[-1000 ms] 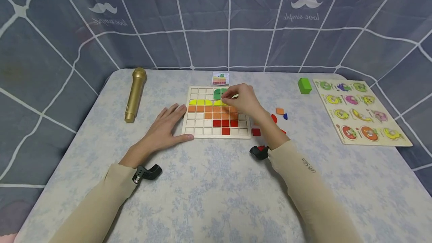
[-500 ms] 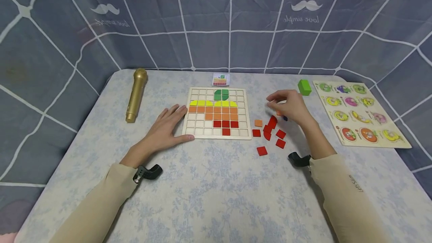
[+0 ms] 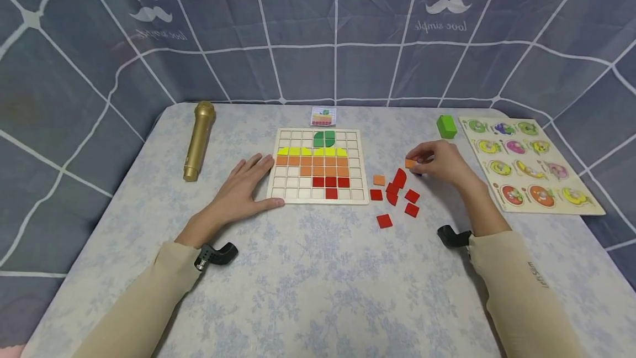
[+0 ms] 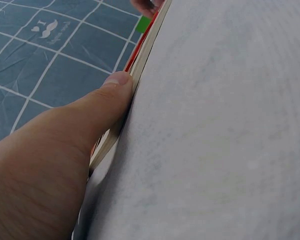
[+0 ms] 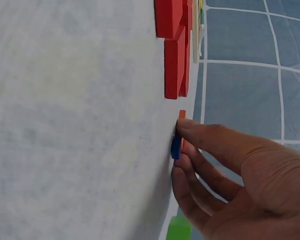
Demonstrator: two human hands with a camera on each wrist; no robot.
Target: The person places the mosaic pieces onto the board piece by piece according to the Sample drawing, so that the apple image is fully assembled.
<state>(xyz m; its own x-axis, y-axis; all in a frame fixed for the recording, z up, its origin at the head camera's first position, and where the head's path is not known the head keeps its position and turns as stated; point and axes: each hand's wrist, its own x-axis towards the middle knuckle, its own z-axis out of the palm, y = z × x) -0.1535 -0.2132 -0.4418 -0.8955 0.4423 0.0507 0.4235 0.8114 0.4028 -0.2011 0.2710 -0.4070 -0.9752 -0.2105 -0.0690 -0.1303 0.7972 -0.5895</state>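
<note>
A wooden grid board [image 3: 358, 192] lies on the table, its cells partly filled with green, yellow, orange and red tiles. Flat and spread, my left hand [image 3: 243, 187] rests at the board's left side, the thumb touching its front corner. To the right of the board, my right hand [image 3: 442, 164] pinches an orange square tile [image 3: 410, 163] between thumb and fingers, low over the table. A small blue piece [image 5: 176, 147] sits right beside that tile, mostly hidden by the hand in the head view. Loose red tiles [image 3: 384, 221] and another orange tile [image 3: 379, 180] lie between hand and board.
A small pattern card [image 3: 323, 116] sits behind the board. A gold microphone [image 3: 200, 141] lies at the left. At the right are a green block [image 3: 446, 126] and a fruit puzzle board [image 3: 541, 203]. A tiled-pattern curtain [image 3: 303, 70] stands behind the table.
My right hand has moved from over the board to the loose pieces on the right and now pinches an orange tile there. My left hand has stayed put.
</note>
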